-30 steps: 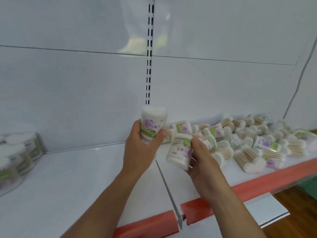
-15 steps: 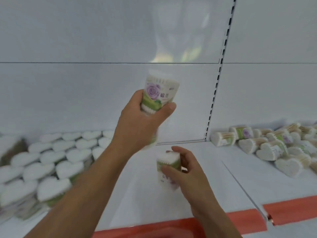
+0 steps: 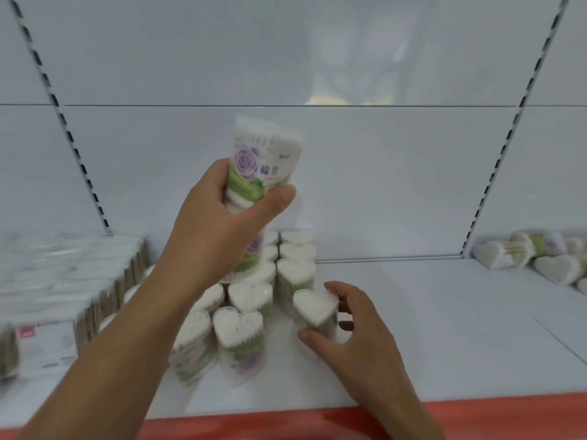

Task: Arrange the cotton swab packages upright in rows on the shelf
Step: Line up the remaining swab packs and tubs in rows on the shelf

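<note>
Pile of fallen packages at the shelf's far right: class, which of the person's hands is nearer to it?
Right. The right hand grips an upright package on the shelf, left of the pile; the left hand holds a raised package further left.

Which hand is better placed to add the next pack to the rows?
Right. The right hand grips an upright pack on the shelf, at the front of the right-hand row; the left hand holds a second pack high above the rows.
</note>
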Available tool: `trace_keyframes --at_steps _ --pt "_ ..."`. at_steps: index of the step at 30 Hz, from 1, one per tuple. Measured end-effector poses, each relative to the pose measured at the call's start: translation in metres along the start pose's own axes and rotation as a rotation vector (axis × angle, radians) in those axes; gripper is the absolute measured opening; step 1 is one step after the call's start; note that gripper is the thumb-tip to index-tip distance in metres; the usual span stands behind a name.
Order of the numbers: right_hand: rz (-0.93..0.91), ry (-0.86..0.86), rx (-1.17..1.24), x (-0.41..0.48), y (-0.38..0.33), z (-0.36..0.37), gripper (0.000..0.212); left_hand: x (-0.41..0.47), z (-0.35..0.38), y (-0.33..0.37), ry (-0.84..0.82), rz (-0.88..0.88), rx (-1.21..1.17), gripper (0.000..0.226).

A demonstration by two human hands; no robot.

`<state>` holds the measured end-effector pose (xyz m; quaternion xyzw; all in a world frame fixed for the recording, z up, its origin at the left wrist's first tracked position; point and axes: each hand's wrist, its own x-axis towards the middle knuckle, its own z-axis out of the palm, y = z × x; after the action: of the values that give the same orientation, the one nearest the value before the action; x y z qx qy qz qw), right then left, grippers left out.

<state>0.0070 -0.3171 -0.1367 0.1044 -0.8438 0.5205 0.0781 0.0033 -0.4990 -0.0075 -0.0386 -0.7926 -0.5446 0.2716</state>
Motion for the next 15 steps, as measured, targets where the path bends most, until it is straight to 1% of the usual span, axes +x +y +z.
trace_keyframes --at_steps 6,10,15 --pt "-0.062 0.066 -0.056 0.004 -0.009 0.028 0.059 0.001 -0.017 -0.01 -0.024 -0.013 -0.018 0.03" --pt "-0.058 0.093 -0.102 0.01 -0.009 0.035 0.064 -0.001 -0.017 -0.015 -0.059 -0.011 -0.009 0.033" --pt "-0.065 0.1 -0.108 0.014 -0.009 0.04 0.064 -0.004 -0.013 -0.015 -0.13 0.003 0.045 0.034"
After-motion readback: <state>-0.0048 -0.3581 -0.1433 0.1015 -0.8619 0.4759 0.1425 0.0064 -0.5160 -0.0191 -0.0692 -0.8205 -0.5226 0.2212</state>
